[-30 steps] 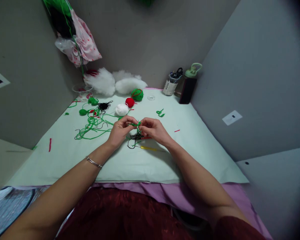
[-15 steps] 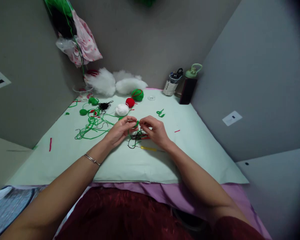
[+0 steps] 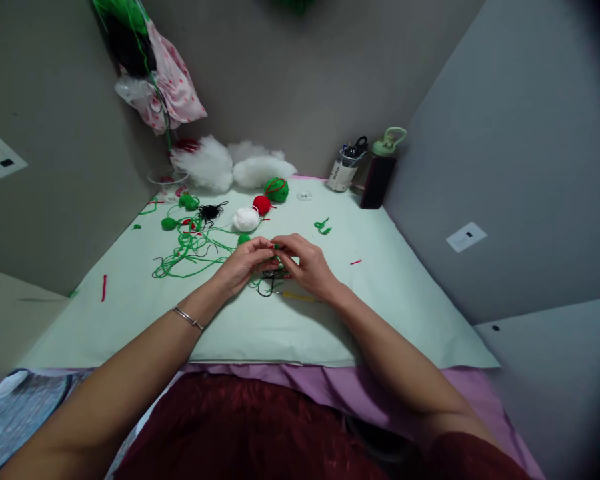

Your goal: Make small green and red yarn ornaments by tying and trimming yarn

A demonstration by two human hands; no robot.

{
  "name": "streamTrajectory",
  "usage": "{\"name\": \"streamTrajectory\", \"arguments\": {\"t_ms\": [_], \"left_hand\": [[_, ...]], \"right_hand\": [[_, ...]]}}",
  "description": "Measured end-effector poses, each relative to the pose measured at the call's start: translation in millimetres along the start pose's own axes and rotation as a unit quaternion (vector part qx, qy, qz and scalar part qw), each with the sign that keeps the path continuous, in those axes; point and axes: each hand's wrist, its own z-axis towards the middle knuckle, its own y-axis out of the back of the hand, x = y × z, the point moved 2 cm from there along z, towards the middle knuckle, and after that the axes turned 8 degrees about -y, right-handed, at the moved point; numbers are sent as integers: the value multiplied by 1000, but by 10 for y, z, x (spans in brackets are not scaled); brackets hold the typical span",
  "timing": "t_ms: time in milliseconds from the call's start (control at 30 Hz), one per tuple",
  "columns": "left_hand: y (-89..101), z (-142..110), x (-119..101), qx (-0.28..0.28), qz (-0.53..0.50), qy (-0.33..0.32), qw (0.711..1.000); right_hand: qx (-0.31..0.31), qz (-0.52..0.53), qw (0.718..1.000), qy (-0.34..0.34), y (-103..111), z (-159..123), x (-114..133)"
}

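Observation:
Between my fingertips is a small green yarn piece [image 3: 277, 247], mostly covered by the fingers. My left hand [image 3: 250, 263] pinches it from the left, and my right hand [image 3: 303, 263] closes on it from the right, so the two hands meet. Dark yarn strands [image 3: 266, 287] lie on the table just below the hands. A crochet hook with a yellow handle [image 3: 297, 296] rests there too, its right end near my right wrist. Close behind my left hand sits a small green ball [image 3: 244, 239].
Beyond the hands are a white yarn ball [image 3: 246, 219], a red yarn ball [image 3: 261, 205] and a green yarn ball [image 3: 277, 190]. Tangled green yarn [image 3: 180, 267] spreads at left. White stuffing [image 3: 263, 172], a pen cup [image 3: 342, 172] and a bottle [image 3: 379, 177] stand at the back.
My right fingers have moved left and closed in against my left fingertips. The green piece is now more hidden. The view has shifted slightly.

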Motion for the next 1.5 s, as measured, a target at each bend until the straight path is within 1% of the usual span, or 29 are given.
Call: {"name": "streamTrajectory", "arguments": {"t_ms": [100, 200, 367, 467, 533, 667, 733, 767, 833, 900, 933, 967, 1000, 1033, 1067, 1100, 1133, 1167, 1200, 1267, 1300, 1333, 1400, 1433, 1500], "left_hand": [[-9, -3, -12, -7, -5, -1, 1000], [-29, -13, -36, -9, -10, -3, 1000], [-41, -15, -38, -5, 6, -16, 1000], [-27, -2, -21, -14, 17, -25, 999], [-17, 8, -4, -16, 33, -34, 999], [0, 21, 41, -13, 83, -48, 995], [5, 25, 54, -6, 112, -50, 992], [9, 27, 55, -4, 126, -52, 991], [18, 30, 44, -6, 146, -59, 987], [32, 35, 20, -20, 159, -66, 985], [40, 38, 4, -28, 162, -68, 984], [49, 43, -14, -36, 163, -71, 983], [59, 49, -32, -44, 162, -75, 983], [73, 57, -51, -53, 160, -79, 983], [89, 67, -69, -63, 157, -86, 982], [108, 77, -86, -71, 155, -92, 981], [130, 89, -101, -79, 154, -99, 980], [153, 100, -113, -85, 154, -106, 979], [177, 111, -124, -90, 156, -111, 977], [224, 131, -140, -103, 164, -120, 974], [246, 139, -148, -113, 169, -124, 971], [265, 145, -156, -126, 173, -129, 968], [290, 155, -173, -149, 179, -140, 962], [294, 158, -180, -155, 179, -145, 961], [291, 160, -187, -158, 176, -151, 960]], "right_hand": [[-15, -41, 998, -34, 5, 9, -27], [-25, -46, 997, -62, 21, 23, -70], [-2, 7, 998, -68, 28, 31, -46], [13, 20, 999, -49, 27, 16, -6], [23, -14, 999, -21, 22, 3, 4], [40, -152, 988, 15, 9, -14, -13], [30, -185, 982, 19, 18, -14, 16], [16, -179, 983, 24, 32, -12, 52], [-20, -109, 993, 31, 84, -3, 150], [-36, 28, 999, 5, 175, 23, 213], [-32, 104, 994, -27, 237, 43, 206], [-19, 174, 982, -68, 311, 67, 165], [-9, 231, 967, -104, 403, 92, 92], [-21, 267, 954, -135, 524, 117, -14], [-67, 291, 942, -152, 675, 139, -149], [-131, 306, 930, -156, 847, 152, -303], [-217, 317, 911, -151, 1034, 152, -467], [-310, 327, 882, -140, 1224, 134, -630], [-352, 329, 866, -136, 1391, 113, -779], [-417, 321, 841, -129, 1688, 40, -1019], [-459, 307, 825, -121, 1818, -17, -1105], [-516, 290, 798, -109, 1936, -88, -1169], [-587, 259, 763, -83, 2116, -220, -1243], [-612, 239, 751, -65, 2180, -274, -1256], [-623, 196, 757, -29, 2247, -325, -1244]]}}
